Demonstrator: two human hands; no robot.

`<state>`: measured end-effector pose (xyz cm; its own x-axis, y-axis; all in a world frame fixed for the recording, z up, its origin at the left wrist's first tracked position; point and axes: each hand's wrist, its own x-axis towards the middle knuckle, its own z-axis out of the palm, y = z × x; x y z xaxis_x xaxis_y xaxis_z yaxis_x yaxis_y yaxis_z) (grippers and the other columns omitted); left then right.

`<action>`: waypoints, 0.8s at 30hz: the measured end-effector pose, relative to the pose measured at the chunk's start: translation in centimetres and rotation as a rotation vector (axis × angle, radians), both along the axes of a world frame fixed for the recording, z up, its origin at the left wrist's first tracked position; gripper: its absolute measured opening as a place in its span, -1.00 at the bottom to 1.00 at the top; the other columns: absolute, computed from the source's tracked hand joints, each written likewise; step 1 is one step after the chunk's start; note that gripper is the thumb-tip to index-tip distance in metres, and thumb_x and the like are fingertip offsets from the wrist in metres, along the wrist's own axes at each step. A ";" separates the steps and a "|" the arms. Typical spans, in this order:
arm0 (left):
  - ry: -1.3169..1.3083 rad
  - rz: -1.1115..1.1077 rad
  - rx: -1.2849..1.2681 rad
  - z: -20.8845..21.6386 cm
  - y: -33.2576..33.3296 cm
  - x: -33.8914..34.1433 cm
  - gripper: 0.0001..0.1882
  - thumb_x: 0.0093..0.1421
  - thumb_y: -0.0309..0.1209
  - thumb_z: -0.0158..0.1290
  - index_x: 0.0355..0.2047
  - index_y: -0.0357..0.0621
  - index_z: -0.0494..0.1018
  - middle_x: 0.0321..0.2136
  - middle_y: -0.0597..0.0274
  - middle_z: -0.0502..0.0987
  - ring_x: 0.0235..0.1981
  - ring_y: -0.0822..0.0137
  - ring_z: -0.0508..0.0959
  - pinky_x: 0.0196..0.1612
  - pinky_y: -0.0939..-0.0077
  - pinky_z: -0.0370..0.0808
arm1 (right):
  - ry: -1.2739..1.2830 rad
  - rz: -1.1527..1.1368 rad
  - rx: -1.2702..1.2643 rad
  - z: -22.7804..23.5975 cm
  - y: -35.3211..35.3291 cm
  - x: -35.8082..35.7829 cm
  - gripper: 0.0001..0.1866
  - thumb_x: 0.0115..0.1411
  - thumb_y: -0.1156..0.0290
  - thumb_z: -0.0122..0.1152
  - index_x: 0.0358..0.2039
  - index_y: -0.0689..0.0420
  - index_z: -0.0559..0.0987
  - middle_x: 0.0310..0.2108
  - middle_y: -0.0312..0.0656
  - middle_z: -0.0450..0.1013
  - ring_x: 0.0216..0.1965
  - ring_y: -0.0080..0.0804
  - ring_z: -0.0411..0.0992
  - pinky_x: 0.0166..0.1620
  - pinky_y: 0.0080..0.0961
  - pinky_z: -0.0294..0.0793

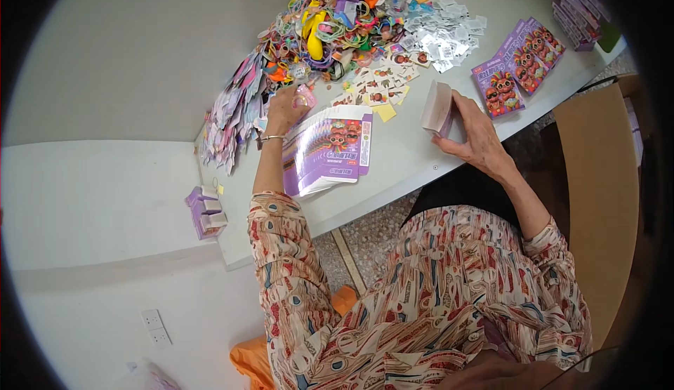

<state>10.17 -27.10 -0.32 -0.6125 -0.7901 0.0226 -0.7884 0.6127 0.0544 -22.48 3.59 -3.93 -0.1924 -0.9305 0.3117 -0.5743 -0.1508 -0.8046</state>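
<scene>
Your right hand (477, 134) grips a half-folded small carton (437, 107) upright on the counter (414, 158); your left hand (284, 109) pinches a pink trinket (305, 97) from the heap. Filling stage, I judge: next, bring trinket to carton mouth.

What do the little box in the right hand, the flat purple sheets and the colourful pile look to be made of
The box in the right hand looks like thin printed card, white inside, with creased folds. The flat sheets look like the same card, glossy, catching light. The pile by the left hand looks like soft plastic or rubber: bright loops and bands, though too small to be sure.
</scene>
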 end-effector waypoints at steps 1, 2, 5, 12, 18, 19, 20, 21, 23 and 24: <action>0.008 -0.075 -0.053 -0.3 -0.4 0.2 -0.38 -0.15 -0.20 0.30 -0.06 -0.20 0.46 -0.18 -0.03 0.53 -0.12 0.00 0.50 -0.04 0.25 0.44 | -0.013 0.005 0.011 0.2 0.0 0.2 -0.12 -0.06 0.20 0.37 0.21 0.29 0.17 0.00 0.13 0.32 0.02 -0.01 0.34 0.09 -0.26 0.31; 0.068 -0.026 -0.052 -0.6 -0.5 0.0 -0.46 -0.21 -0.28 0.30 -0.18 -0.19 0.46 -0.26 -0.02 0.52 -0.12 -0.03 0.46 -0.10 0.20 0.42 | -0.025 0.004 0.024 0.4 0.1 0.1 -0.12 -0.05 0.20 0.37 0.21 0.29 0.17 0.00 0.13 0.32 0.02 -0.01 0.34 0.08 -0.25 0.31; 0.135 -0.167 -0.186 -0.7 -1.2 0.1 -0.57 -0.19 -0.31 0.30 -0.29 -0.21 0.50 -0.34 0.02 0.54 -0.22 0.01 0.51 -0.18 0.21 0.44 | 0.040 -0.049 -0.058 -0.9 0.1 0.3 -0.13 -0.04 0.20 0.37 0.20 0.30 0.16 -0.01 0.14 0.32 0.00 0.01 0.35 0.07 -0.24 0.32; 0.873 0.106 0.171 5.9 3.7 -4.4 -0.86 0.14 -0.44 0.18 -0.41 -0.28 0.51 -0.54 0.38 0.50 -0.51 0.59 0.41 -0.43 0.69 0.36 | -0.010 -0.087 -0.079 -0.6 -0.2 1.5 -0.15 -0.05 0.25 0.40 0.17 0.30 0.18 -0.05 0.14 0.32 -0.01 0.03 0.34 0.04 -0.23 0.34; 1.249 -0.093 0.371 9.5 15.8 -14.6 -0.67 0.16 -0.60 0.10 -0.08 -0.31 0.31 -0.40 0.21 0.53 -0.47 0.55 0.49 -0.42 0.68 0.43 | 0.096 -0.248 -0.124 -0.8 -0.9 2.8 -0.15 -0.06 0.21 0.41 0.14 0.33 0.18 -0.14 0.11 0.35 -0.12 0.03 0.36 -0.04 -0.19 0.36; 1.243 -0.149 0.342 9.6 17.5 -15.3 -0.61 0.16 -0.63 0.09 -0.03 -0.30 0.26 -0.39 0.20 0.53 -0.44 0.54 0.51 -0.40 0.66 0.45 | 0.100 -0.249 -0.117 -0.5 -1.0 3.0 -0.15 -0.07 0.21 0.42 0.13 0.32 0.18 -0.15 0.10 0.36 -0.14 0.02 0.36 -0.06 -0.19 0.35; 1.243 -0.147 0.340 9.3 18.8 -16.0 -0.61 0.16 -0.63 0.09 -0.03 -0.30 0.26 -0.39 0.20 0.53 -0.44 0.54 0.51 -0.40 0.66 0.45 | 0.100 -0.247 -0.117 -0.5 -1.1 3.1 -0.15 -0.07 0.21 0.42 0.13 0.32 0.18 -0.15 0.10 0.36 -0.14 0.02 0.36 -0.06 -0.19 0.35; 1.276 -0.158 0.300 8.9 19.9 -16.7 -0.64 0.15 -0.63 0.11 -0.06 -0.29 0.29 -0.38 0.19 0.53 -0.43 0.51 0.53 -0.37 0.63 0.48 | 0.115 -0.253 -0.122 -0.8 -1.2 3.2 -0.14 -0.08 0.21 0.42 0.13 0.32 0.19 -0.16 0.09 0.36 -0.15 0.01 0.36 -0.07 -0.19 0.35; 1.305 -0.171 0.260 7.9 20.9 -17.3 -0.67 0.15 -0.62 0.12 -0.09 -0.28 0.31 -0.38 0.18 0.53 -0.41 0.49 0.55 -0.33 0.60 0.50 | 0.127 -0.261 -0.127 -0.8 -1.3 3.1 -0.14 -0.09 0.21 0.43 0.13 0.31 0.19 -0.17 0.09 0.37 -0.17 0.00 0.36 -0.09 -0.19 0.35; 1.217 -0.172 0.164 7.0 21.0 -16.9 -0.70 0.15 -0.60 0.13 -0.11 -0.27 0.34 -0.39 0.19 0.54 -0.40 0.48 0.56 -0.31 0.59 0.51 | 0.140 -0.280 -0.139 -0.5 -1.4 3.3 -0.18 -0.11 0.21 0.43 0.07 0.31 0.22 -0.23 0.04 0.36 -0.19 -0.04 0.35 -0.11 -0.22 0.34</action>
<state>-6.68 -6.11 6.66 -0.3582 -0.7490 0.5574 -0.0816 0.6198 0.7805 -19.19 2.18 -4.41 -0.3805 -0.7943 0.4735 -0.7122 -0.0749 -0.6980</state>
